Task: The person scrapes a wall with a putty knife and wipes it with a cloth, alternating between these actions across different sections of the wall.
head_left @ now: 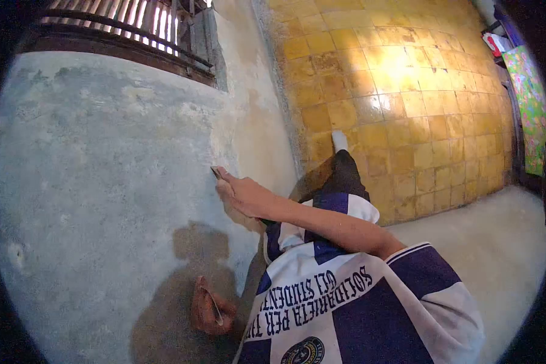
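The right hand reached across the body to the grey plastered wall. Its fingers were closed on a small flat scraper, whose tip lay against the plaster near where the grey gave way to a paler patch. Only the end of the scraper showed past the fingertips, so its full shape could not be told.

Lower down, close to the wall and partly in shadow, the left hand was curled around a thin metal blade, which lay across the palm.

Both tools looked light, thin and stiff. They seemed likely to flex a little under pressure but not fold, and smooth metal of that kind could well slip in a dusty grip. The scraper was probably best held as it was, pinched well back from the working edge with the fingers along its flat, so the edge stayed clear and pressure went straight into the wall. The blade looked best held by its flat sides, away from any sharp edge.

A blue and white shirt filled the lower view. Beyond it lay a yellow tiled floor, and a wooden railing ran above the wall.
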Available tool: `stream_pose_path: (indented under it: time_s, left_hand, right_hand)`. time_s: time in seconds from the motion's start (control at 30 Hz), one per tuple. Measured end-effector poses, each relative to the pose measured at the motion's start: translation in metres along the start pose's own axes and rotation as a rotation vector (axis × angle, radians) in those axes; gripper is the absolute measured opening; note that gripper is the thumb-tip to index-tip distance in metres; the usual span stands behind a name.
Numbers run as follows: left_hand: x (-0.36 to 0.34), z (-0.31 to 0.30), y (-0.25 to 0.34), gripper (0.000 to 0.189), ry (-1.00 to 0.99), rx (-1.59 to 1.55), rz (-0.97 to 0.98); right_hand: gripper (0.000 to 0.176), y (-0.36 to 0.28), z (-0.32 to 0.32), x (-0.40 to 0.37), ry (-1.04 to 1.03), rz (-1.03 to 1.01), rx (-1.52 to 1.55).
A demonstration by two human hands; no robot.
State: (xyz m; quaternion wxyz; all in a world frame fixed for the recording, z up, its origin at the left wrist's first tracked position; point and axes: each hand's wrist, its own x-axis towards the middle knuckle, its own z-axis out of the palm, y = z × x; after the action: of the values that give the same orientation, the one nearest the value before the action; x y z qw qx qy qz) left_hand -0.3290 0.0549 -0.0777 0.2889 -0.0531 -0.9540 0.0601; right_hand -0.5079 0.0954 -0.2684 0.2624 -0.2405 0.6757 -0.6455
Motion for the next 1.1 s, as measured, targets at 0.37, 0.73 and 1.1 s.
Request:
stream_pose_path:
  time_s: [0.37, 0.73, 1.1]
  left_hand:
    - [0.001, 0.0, 0.008, 0.011, 0.051, 0.095, -0.047]
    - [-0.016, -0.016, 0.009, 0.016, -0.016, 0.127, -0.04]
    - [-0.024, -0.02, 0.006, 0.019, -0.042, 0.154, -0.083]
  right_hand:
    - [0.053, 0.019, -0.014, 0.016, 0.161, -0.318, -0.096]
    - [0.046, -0.008, -0.049, 0.018, -0.131, 0.075, -0.031]
    - [0.046, -0.044, -0.076, 0.014, -0.245, 0.3, 0.114]
